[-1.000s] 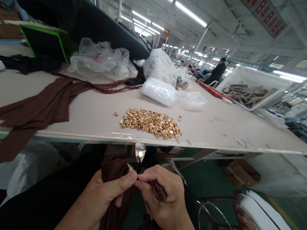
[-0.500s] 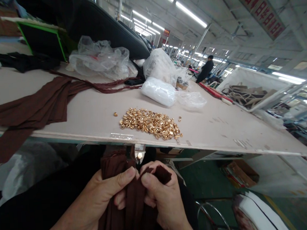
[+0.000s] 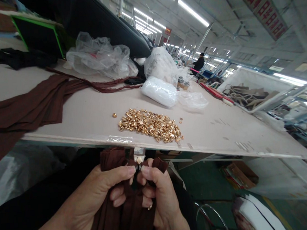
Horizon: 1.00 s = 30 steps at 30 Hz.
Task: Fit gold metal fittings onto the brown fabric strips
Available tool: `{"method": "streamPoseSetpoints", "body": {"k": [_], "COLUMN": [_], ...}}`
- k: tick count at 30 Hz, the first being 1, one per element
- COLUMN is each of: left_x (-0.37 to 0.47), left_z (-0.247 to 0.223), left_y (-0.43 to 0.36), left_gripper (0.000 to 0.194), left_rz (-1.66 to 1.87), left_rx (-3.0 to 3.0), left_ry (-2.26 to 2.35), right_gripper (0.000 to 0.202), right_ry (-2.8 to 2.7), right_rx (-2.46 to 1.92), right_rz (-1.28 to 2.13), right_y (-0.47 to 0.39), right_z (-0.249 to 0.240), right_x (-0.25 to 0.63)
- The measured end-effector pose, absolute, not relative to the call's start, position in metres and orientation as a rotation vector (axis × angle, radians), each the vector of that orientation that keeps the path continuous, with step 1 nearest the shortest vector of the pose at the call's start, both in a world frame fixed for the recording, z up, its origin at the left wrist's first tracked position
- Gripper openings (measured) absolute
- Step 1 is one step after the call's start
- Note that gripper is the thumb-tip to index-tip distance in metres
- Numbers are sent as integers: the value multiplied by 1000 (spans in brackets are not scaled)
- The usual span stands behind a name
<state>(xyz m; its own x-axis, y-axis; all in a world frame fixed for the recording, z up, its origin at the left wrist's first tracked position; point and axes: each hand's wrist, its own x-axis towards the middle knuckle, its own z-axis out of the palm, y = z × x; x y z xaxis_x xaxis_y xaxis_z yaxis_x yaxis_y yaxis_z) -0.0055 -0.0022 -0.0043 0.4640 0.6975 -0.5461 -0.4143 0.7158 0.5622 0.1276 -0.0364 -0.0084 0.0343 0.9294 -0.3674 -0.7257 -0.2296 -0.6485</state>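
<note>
My left hand (image 3: 108,188) is closed on brown fabric strips (image 3: 116,219), with its thumb laid along the cloth. My right hand (image 3: 158,188) pinches the same brown material, a short folded end standing up beside its thumb. Both thumb tips nearly meet at a small metal clamp-like fixture (image 3: 139,153) on the table's front edge. A gold piece shows in that fixture, and the cloth is drawn up against it. Another tiny gold piece (image 3: 149,207) shows by the lower fingers of my right hand. Just beyond, a heap of gold metal fittings (image 3: 151,125) lies on the table.
More brown strips (image 3: 31,102) drape over the table's left edge. Clear plastic bags (image 3: 159,90) stand behind the heap. A white bin (image 3: 256,86) of straps is at right. Below sits a cardboard box (image 3: 241,173); a person (image 3: 199,62) is far off.
Both hands have brought the brown fabric up to the fixture, and the thumbs have drawn level beside it. The folded end in my right hand has turned and shows less of its opening.
</note>
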Motion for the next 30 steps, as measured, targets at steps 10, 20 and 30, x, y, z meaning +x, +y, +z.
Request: {"method": "streamPoseSetpoints", "body": {"k": [10, 20, 30], "left_x": [-1, 3, 4], "left_z": [-5, -5, -12], "left_y": [-2, -1, -3], "left_gripper": [30, 35, 47], "left_rz": [707, 770, 902], "left_rx": [382, 453, 651], "left_ry": [822, 886, 1076], "right_gripper": [30, 35, 45], "right_ry": [-381, -419, -557], "right_rx": [-920, -946, -1021], "right_rz": [1568, 1527, 1541], "right_y": [-33, -29, -27], "right_z": [-9, -14, -4], "right_x": [126, 127, 140]}}
